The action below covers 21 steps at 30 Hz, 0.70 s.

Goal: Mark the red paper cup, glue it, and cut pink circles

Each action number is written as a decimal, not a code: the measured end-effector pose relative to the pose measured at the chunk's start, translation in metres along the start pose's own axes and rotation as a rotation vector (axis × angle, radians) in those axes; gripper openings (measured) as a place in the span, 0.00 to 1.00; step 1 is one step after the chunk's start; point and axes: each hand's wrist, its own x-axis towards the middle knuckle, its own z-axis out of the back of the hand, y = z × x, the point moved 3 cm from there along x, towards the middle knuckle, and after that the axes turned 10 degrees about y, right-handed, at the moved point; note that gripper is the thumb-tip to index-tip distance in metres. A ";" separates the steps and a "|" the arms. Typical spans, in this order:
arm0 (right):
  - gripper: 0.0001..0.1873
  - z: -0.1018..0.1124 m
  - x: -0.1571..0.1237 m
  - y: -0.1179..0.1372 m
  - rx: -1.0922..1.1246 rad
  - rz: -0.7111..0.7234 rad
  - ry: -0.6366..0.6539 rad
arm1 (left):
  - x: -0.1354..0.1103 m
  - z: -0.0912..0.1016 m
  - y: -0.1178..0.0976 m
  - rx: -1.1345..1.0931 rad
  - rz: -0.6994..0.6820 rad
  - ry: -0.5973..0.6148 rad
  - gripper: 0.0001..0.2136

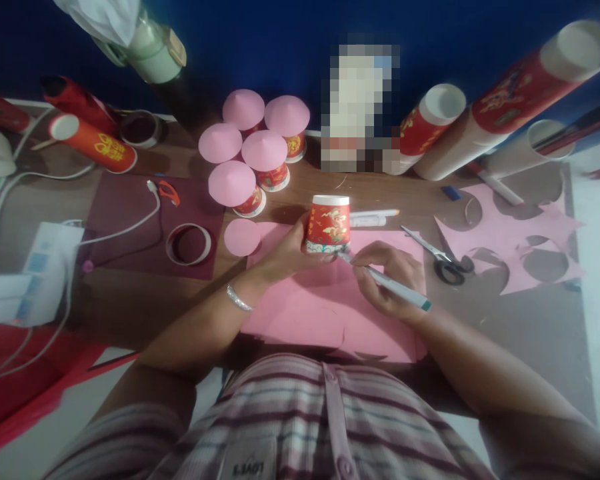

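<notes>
My left hand [296,248] is closed around the side and underneath of a red paper cup [329,223], held upside down above pink paper [300,307]. The cup has gold and green printing, and blue-green marks run along its white lower band. In my right hand [393,277] is a marker pen [400,288] with a teal end, its tip at the cup's lower rim. Two more pens [370,219] lie just behind the cup. A small pink paper disc [243,237] is left of my left hand.
Several red cups with pink paper cones [265,150] stand at the back left. Scissors [443,257] and cut pink paper scraps [510,233] lie right. A tape roll [189,244] and white cable [125,230] are left. Stacked paper cups [520,100] lean at the back right.
</notes>
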 end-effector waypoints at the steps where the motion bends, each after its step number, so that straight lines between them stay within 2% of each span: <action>1: 0.04 0.000 0.000 0.000 -0.001 0.004 -0.005 | 0.000 0.000 0.000 0.000 0.002 -0.004 0.36; 21: 0.07 0.000 -0.004 -0.001 -0.028 0.004 -0.046 | -0.001 -0.001 -0.002 -0.020 0.022 0.006 0.36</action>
